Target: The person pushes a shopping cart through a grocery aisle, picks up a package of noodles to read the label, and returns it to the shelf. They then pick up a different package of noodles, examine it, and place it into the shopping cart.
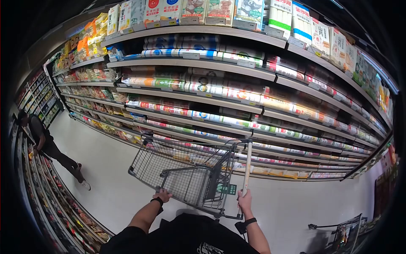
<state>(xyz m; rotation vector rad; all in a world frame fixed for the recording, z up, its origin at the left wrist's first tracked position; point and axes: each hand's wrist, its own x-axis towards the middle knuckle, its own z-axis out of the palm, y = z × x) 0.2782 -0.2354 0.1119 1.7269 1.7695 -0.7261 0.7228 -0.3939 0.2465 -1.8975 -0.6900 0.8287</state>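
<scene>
A grey wire shopping cart [182,186] stands just in front of me, turned sideways along the aisle, and no goods show in its basket. My right hand [244,202] is wrapped round the near end of its pale handle bar [248,163]. On the near side rim of the basket, toward the front, rests my left hand [162,195], its fingers bent over the edge. Each wrist has a dark band on it.
Tall shelves of packaged noodles [203,89] curve along the far side. Left, another person [46,142] reaches into a low shelf [50,199]. A second cart [344,228] stands at lower right. Pale floor [114,154] runs between the shelves.
</scene>
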